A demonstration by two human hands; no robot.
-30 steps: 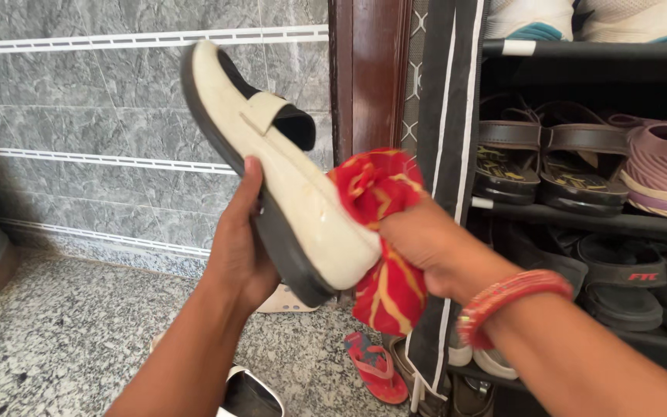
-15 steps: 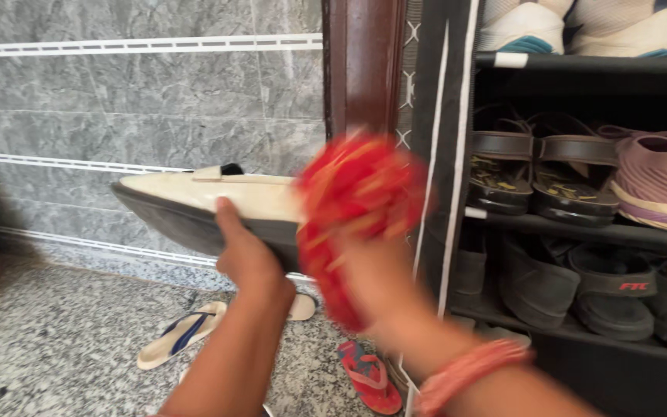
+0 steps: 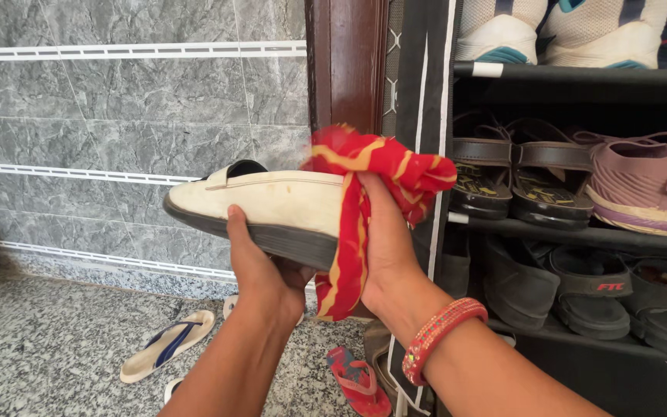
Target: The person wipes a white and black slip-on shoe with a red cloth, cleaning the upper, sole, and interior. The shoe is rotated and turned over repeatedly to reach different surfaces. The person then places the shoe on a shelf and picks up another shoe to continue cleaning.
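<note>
while left hand grips cream shoe, right hand clutches red cloth; shoe rack beside, slippers on floor below.

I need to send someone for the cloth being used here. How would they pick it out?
Look just left of the black shoe rack, in front of the brown door frame. The right hand presses a cloth over the toe of a cream shoe. It alone is bright red with yellow streaks.
</note>
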